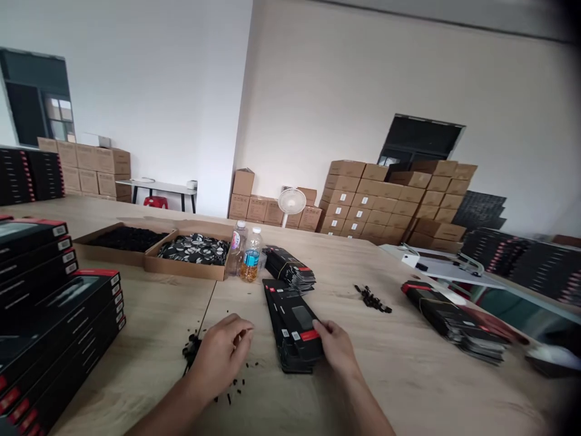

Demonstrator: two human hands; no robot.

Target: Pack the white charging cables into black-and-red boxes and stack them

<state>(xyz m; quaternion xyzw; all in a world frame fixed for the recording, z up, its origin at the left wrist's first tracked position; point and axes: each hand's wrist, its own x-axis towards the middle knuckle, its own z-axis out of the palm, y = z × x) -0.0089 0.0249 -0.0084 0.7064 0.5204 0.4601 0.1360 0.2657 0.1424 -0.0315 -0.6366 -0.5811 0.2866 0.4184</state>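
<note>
My right hand (336, 346) pinches the near right edge of a flat black packaging sleeve (297, 318) with a red band and a white label. That sleeve lies over a stack of like flat sleeves (287, 357) on the table. My left hand (223, 349) is just left of the stack, its fingers curled with thumb and forefinger together; whether a small part is between them I cannot tell. Beside and under it lie small black pieces (192, 346), scattered on the wood. Behind the stack rests a banded bundle of black sleeves (288, 269).
Black boxes (68, 321) are piled at the left. Two shallow cartons (186, 271) of black parts stand beyond, next to two bottles (249, 257). More small black pieces (372, 300) and another banded bundle (449, 318) lie at the right. Brown cartons (376, 200) line the wall.
</note>
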